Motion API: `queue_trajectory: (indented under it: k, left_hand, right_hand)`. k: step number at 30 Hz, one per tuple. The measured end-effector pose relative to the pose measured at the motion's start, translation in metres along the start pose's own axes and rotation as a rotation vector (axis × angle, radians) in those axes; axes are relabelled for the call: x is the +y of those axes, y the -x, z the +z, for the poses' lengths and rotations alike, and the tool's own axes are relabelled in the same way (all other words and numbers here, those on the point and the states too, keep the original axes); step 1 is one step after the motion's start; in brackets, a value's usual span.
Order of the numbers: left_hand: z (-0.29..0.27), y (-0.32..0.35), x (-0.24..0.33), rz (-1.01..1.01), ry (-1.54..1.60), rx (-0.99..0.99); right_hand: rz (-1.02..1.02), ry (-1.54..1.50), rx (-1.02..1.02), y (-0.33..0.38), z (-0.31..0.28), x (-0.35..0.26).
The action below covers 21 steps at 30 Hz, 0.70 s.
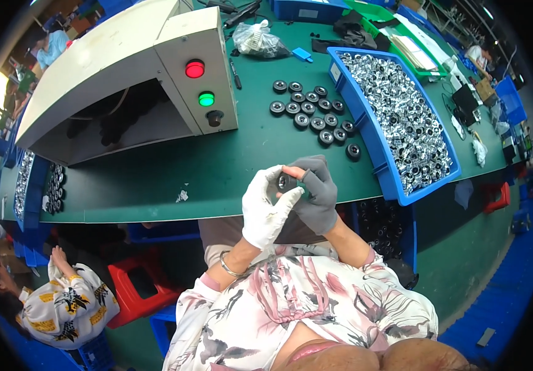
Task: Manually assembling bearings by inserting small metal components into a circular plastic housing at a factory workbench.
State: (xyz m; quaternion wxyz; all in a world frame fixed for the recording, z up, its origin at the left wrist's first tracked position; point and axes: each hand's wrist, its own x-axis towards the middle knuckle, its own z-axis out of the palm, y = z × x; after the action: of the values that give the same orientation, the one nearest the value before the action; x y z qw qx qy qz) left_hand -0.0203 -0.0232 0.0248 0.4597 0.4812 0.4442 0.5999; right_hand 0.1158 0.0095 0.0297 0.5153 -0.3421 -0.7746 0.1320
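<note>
Between my two gloved hands, just over the table's front edge, is a small black round part with a shiny centre (285,182). My left hand (266,207), in a white glove, has thumb and fingers closed around it. From the other side my right hand (317,188), in a grey glove with a bare fingertip, also grips it. Beyond my hands, several similar black round parts (307,107) with silvery centres lie grouped on the green table (248,145). To their right stands a long blue bin (374,145) full of shiny metal pieces (402,117).
A cream machine (198,31) with red and green lights and a dark opening stands at the left. Behind the parts lie a clear plastic bag (257,40), a black pen (235,74) and a blue tag (302,55). Another person (62,303) sits at lower left beside a red stool (142,284).
</note>
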Motion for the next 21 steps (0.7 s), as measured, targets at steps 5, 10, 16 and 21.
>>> queue_trajectory:
  k: [5, 10, 16, 21]
  left_hand:
    - [-0.007, -0.012, 0.01, 0.341, -0.409, 0.074]
    - [-0.012, -0.019, 0.006, 0.339, -0.469, 0.071]
    - [-0.016, -0.025, 0.007, 0.426, -0.596, -0.007]
    - [-0.016, -0.022, -0.006, 0.338, -0.478, -0.013]
  right_hand:
    - [0.246, -0.164, -0.03, 0.004, 0.004, -0.009]
    - [0.524, -0.584, -0.087, 0.008, -0.014, -0.003]
    - [0.439, -0.353, -0.191, -0.006, -0.015, -0.008]
    - [0.644, -0.677, -0.105, -0.008, -0.013, -0.014]
